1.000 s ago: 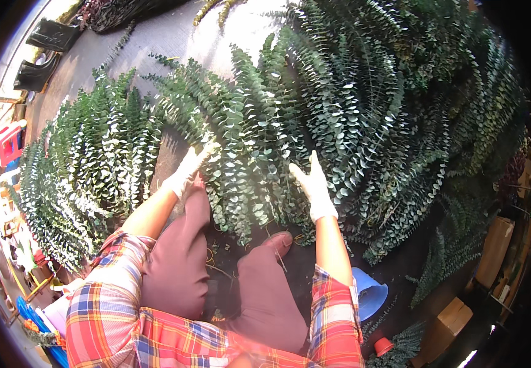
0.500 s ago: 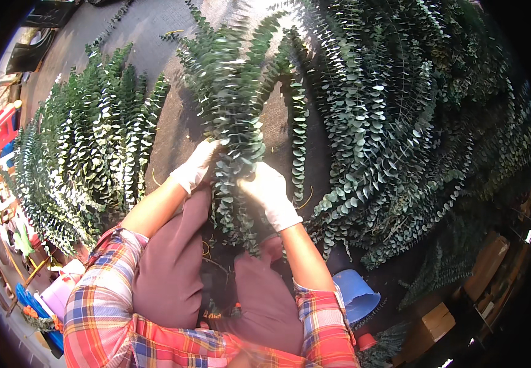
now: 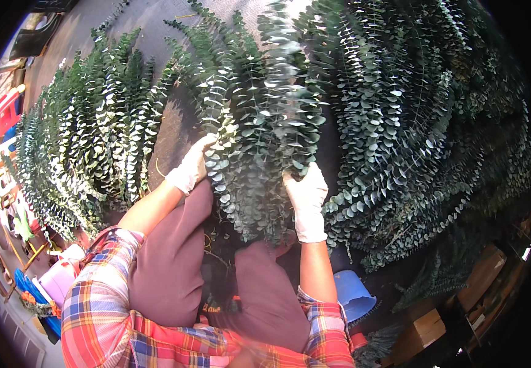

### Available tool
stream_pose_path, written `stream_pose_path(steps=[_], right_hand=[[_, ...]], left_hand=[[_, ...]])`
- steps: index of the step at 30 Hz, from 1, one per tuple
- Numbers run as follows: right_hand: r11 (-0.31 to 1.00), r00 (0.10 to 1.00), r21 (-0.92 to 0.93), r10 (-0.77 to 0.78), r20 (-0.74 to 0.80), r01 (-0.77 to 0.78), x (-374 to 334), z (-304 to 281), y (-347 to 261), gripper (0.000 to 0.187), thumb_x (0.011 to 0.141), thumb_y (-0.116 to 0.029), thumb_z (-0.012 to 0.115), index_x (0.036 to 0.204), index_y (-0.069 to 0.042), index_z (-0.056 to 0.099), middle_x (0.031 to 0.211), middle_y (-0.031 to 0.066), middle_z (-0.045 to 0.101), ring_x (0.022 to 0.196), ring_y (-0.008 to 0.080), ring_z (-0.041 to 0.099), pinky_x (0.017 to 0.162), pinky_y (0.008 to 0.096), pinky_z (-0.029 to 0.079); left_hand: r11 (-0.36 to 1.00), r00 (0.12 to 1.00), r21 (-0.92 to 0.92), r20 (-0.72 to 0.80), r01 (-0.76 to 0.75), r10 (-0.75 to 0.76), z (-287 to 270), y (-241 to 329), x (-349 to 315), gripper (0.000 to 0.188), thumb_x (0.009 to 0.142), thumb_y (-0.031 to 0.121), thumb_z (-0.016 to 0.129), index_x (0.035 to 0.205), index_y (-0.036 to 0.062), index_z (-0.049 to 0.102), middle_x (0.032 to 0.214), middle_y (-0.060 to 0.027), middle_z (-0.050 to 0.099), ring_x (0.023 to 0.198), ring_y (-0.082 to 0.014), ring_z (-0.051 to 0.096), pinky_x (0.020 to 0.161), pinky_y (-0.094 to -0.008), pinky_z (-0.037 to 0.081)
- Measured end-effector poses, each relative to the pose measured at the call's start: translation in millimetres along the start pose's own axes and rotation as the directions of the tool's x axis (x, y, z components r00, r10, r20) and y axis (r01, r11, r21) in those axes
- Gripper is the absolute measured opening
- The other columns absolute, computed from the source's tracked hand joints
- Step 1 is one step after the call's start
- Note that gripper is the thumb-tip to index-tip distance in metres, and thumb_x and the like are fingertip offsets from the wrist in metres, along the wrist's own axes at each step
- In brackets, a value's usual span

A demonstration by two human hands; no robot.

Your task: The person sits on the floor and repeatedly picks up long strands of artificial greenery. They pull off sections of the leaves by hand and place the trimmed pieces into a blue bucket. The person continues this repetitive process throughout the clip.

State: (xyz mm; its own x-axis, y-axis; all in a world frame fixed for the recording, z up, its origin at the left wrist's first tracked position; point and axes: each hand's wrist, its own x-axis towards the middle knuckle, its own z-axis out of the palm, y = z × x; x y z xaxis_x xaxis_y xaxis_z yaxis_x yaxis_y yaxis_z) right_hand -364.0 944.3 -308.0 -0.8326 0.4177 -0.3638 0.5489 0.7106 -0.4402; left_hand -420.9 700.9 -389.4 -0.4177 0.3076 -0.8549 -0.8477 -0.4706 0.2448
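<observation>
By right sleeve (image 3: pixel 328 331), blue bucket (image 3: pixel 352 291), inside hidden; leafy bunch (image 3: pixel 256 132) between left hand (image 3: pixel 193 164), right hand (image 3: pixel 309 199); grip unclear.

- Low on my right, a tilted blue bucket (image 3: pixel 352 293), with a small red item (image 3: pixel 358 341) near it.
- Farther right of me, a brown cardboard box (image 3: pixel 429 328).
- Low on my left, a lilac bucket (image 3: pixel 60 282).
- Higher on my left, a red object (image 3: pixel 6 114), its kind unclear.
</observation>
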Motion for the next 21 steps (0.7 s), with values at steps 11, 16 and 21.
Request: stream_pose_path(steps=[11,16,21], right_hand=[[0.898,0.883,0.413,-0.062,0.465,-0.154,25.1,32.0,5.5,0.082,0.067,-0.028,0.073,0.130,0.004,0.031,0.115,0.0196,0.054,0.101,0.0291,0.055,0.089,0.0334,0.043],[0.924,0.866,0.156,-0.382,0.322,0.349,-15.7,65.1,-47.7,0.088,0.064,-0.026,0.071,0.133,0.003,0.024,0.111,0.0235,0.049,0.101,0.0335,0.053,0.082,0.0381,0.046],[0.890,0.772,0.143,-0.448,0.451,0.433,-19.0,56.9,-68.4,0.087,0.067,-0.029,0.069,0.134,0.003,0.023,0.109,0.0271,0.047,0.092,0.0371,0.056,0.078,0.0398,0.047]], left_hand=[[0.999,0.999,0.024,-0.018,-0.034,0.034,1.8,0.6,-5.9,0.040,0.085,0.034,0.051,0.113,0.0061,0.055,0.104,-0.0078,0.063,0.090,-0.0225,0.062,0.079,-0.0366,0.050],[0.951,0.989,0.298,0.141,-0.080,0.039,48.3,3.1,-37.9,0.042,0.086,0.036,0.058,0.117,0.0109,0.049,0.106,-0.0035,0.058,0.092,-0.0143,0.058,0.079,-0.0327,0.049],[0.997,0.994,0.041,0.086,-0.073,0.069,29.7,1.7,-22.6,0.024,0.082,0.016,0.061,0.103,0.0035,0.060,0.092,-0.0057,0.064,0.076,-0.0143,0.061,0.072,-0.0280,0.051]])
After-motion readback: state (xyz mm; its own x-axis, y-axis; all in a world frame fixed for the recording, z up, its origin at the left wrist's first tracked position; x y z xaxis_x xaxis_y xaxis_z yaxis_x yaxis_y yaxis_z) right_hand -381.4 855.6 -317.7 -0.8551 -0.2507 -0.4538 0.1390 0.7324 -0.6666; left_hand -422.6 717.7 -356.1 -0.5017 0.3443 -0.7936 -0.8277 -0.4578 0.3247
